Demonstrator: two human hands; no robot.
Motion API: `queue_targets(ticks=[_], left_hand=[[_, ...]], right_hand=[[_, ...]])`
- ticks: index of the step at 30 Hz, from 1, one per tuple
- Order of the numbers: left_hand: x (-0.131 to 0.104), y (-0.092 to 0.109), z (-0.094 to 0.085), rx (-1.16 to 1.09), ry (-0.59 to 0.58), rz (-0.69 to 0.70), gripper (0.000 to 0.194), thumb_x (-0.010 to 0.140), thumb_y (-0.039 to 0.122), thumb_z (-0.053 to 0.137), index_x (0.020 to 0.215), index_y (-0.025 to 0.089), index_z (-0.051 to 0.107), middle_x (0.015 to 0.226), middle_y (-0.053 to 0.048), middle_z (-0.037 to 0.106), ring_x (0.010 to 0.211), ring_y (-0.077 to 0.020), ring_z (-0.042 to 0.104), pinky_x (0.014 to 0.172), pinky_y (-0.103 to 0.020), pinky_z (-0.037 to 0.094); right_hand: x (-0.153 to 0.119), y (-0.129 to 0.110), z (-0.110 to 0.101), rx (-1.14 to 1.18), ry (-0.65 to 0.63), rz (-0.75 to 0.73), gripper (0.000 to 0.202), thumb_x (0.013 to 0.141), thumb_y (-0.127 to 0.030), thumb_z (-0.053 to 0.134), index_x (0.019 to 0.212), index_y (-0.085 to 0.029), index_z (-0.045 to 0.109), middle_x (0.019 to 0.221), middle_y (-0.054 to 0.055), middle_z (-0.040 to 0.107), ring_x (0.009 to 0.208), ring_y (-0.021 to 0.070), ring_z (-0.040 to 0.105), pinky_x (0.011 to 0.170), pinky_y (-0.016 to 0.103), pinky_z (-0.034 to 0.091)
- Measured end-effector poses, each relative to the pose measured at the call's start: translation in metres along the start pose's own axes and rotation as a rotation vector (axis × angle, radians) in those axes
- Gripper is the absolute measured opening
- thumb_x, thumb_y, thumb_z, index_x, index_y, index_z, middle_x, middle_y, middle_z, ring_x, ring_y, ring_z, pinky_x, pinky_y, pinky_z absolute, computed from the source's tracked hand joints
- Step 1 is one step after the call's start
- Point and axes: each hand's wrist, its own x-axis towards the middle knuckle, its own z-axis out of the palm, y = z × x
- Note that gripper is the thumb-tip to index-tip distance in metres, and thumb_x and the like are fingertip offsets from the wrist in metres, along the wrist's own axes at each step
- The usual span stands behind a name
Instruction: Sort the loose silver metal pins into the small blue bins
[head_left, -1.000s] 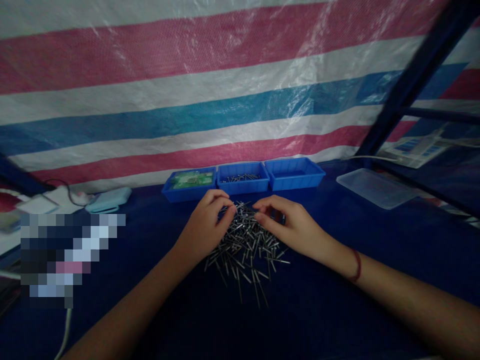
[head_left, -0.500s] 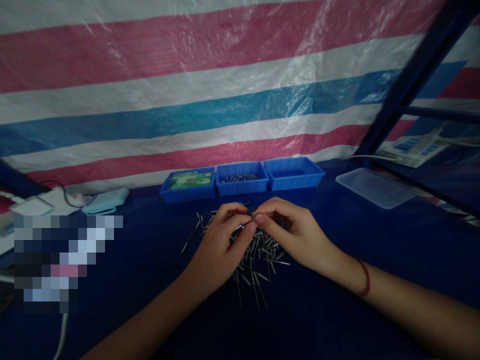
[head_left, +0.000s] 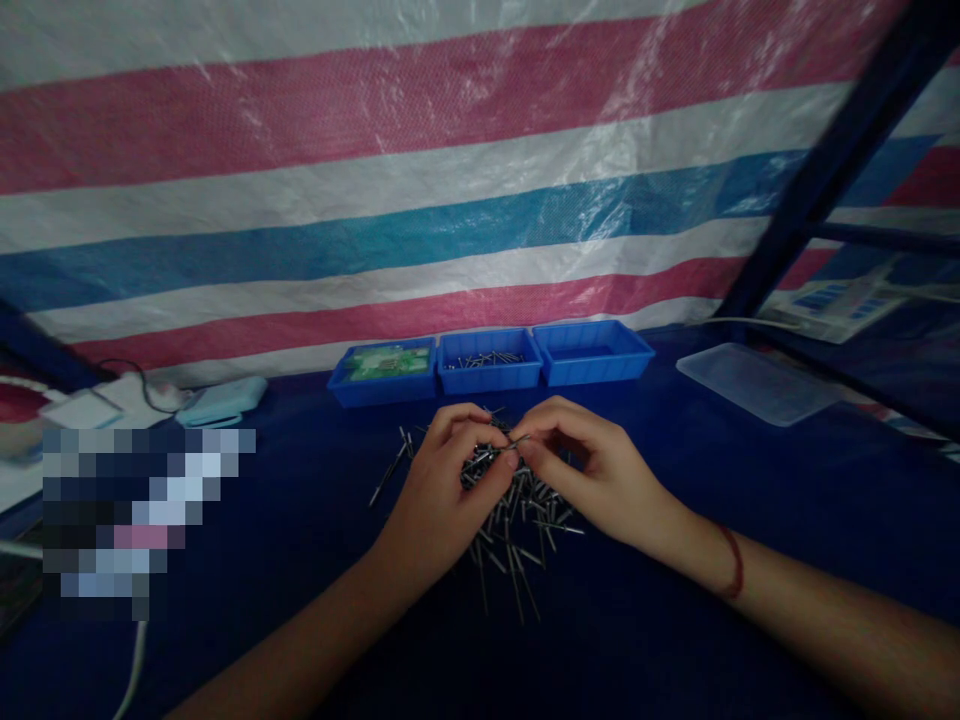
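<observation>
A small silvery blind rivet (head_left: 519, 441) is pinched between the fingertips of both hands. My left hand (head_left: 448, 475) grips one end with thumb and forefinger, and my right hand (head_left: 596, 460) has the other end in a similar pinch. Fingertips cover most of the rivet. Below them on the blue table lies a loose pile of metal blind rivets (head_left: 525, 495), partly hidden by the left hand. A few rivets lie spread out at the pile's edges.
Behind the pile stand three blue trays: one with green-and-clear packets (head_left: 386, 362), one with loose rivets (head_left: 491, 360), and a bare one (head_left: 592, 352). A translucent plastic lid (head_left: 757, 383) lies right. A light-blue case (head_left: 223, 402) sits left, near a white cable (head_left: 133, 665).
The fingertips have parted slightly, and more of the rivet shows between them. The view has shifted a little; the pile and trays look unchanged.
</observation>
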Motion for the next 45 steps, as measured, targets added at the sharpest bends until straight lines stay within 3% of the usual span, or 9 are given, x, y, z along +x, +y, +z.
queue_targets(ticks=[7, 14, 18, 21, 27, 33, 37, 41, 45], left_hand=[[0.000, 0.003, -0.006, 0.121, 0.088, 0.096, 0.006, 0.083, 0.019, 0.056, 0.087, 0.023, 0.054, 0.106, -0.004, 0.049, 0.098, -0.0184, 0.055, 0.089, -0.040, 0.047], [0.000, 0.007, -0.009, 0.193, 0.118, 0.178, 0.002, 0.086, 0.021, 0.054, 0.085, 0.021, 0.052, 0.105, -0.004, 0.050, 0.095, -0.0165, 0.056, 0.086, -0.036, 0.047], [0.002, 0.006, -0.013, 0.177, 0.027, 0.147, 0.011, 0.089, 0.024, 0.049, 0.081, 0.019, 0.054, 0.102, -0.005, 0.053, 0.091, -0.0164, 0.057, 0.083, -0.035, 0.048], [0.005, 0.001, -0.020, 0.214, -0.046, 0.125, 0.013, 0.091, 0.028, 0.046, 0.087, 0.019, 0.056, 0.100, -0.005, 0.056, 0.094, -0.0171, 0.056, 0.084, -0.034, 0.046], [0.014, -0.025, -0.050, 0.511, -0.134, -0.064, 0.021, 0.089, 0.034, 0.044, 0.093, 0.020, 0.059, 0.094, -0.004, 0.062, 0.084, -0.0190, 0.059, 0.075, -0.033, 0.046], [0.014, -0.040, -0.089, 0.692, -0.482, -0.360, 0.036, 0.084, 0.049, 0.042, 0.088, 0.020, 0.063, 0.088, -0.006, 0.067, 0.077, -0.0227, 0.062, 0.066, -0.032, 0.043], [0.011, -0.047, -0.100, 0.651, -0.658, -0.519, 0.036, 0.077, 0.051, 0.051, 0.087, 0.020, 0.065, 0.085, -0.007, 0.069, 0.074, -0.0235, 0.063, 0.062, -0.030, 0.042], [0.008, -0.050, -0.096, 0.602, -0.703, -0.480, 0.020, 0.075, 0.035, 0.054, 0.079, 0.020, 0.066, 0.078, -0.005, 0.070, 0.070, -0.0200, 0.063, 0.058, -0.027, 0.040], [0.009, -0.049, -0.087, 0.576, -0.695, -0.425, 0.018, 0.076, 0.029, 0.051, 0.075, 0.018, 0.066, 0.071, -0.004, 0.068, 0.063, -0.0175, 0.060, 0.055, -0.026, 0.037]], right_hand=[[0.000, 0.001, -0.003, -0.121, -0.056, -0.125, 0.010, 0.086, -0.017, 0.052, 0.092, -0.019, 0.059, 0.084, 0.003, 0.058, 0.072, 0.0131, 0.054, 0.059, 0.027, 0.045], [-0.001, 0.001, -0.001, -0.075, -0.113, -0.124, 0.010, 0.089, -0.019, 0.050, 0.092, -0.020, 0.060, 0.090, 0.004, 0.059, 0.084, 0.0144, 0.056, 0.075, 0.031, 0.046], [0.001, -0.001, 0.000, -0.071, -0.133, -0.109, 0.015, 0.091, -0.021, 0.046, 0.084, -0.019, 0.059, 0.086, 0.003, 0.058, 0.083, 0.0145, 0.056, 0.075, 0.031, 0.046], [0.008, -0.001, -0.003, -0.156, -0.052, -0.140, 0.016, 0.090, -0.021, 0.046, 0.079, -0.019, 0.058, 0.083, 0.003, 0.058, 0.080, 0.0146, 0.056, 0.073, 0.031, 0.046], [0.057, 0.020, -0.012, -0.488, 0.129, -0.208, 0.016, 0.087, -0.021, 0.048, 0.090, -0.016, 0.063, 0.090, 0.007, 0.061, 0.080, 0.0166, 0.057, 0.068, 0.030, 0.047], [0.101, 0.047, -0.008, -0.661, 0.134, -0.176, 0.020, 0.082, -0.021, 0.052, 0.095, -0.011, 0.064, 0.096, 0.014, 0.059, 0.094, 0.0266, 0.056, 0.085, 0.044, 0.044], [0.083, 0.043, -0.003, -0.671, 0.069, -0.170, 0.024, 0.082, -0.022, 0.051, 0.101, -0.013, 0.062, 0.099, 0.012, 0.059, 0.095, 0.0254, 0.056, 0.087, 0.042, 0.045], [0.050, 0.031, -0.005, -0.625, 0.010, -0.167, 0.023, 0.083, -0.022, 0.051, 0.101, -0.014, 0.062, 0.100, 0.011, 0.058, 0.095, 0.0228, 0.057, 0.084, 0.038, 0.047], [0.032, 0.027, -0.012, -0.547, -0.019, -0.102, 0.022, 0.082, -0.024, 0.052, 0.099, -0.014, 0.062, 0.099, 0.010, 0.059, 0.090, 0.0221, 0.057, 0.071, 0.036, 0.049]])
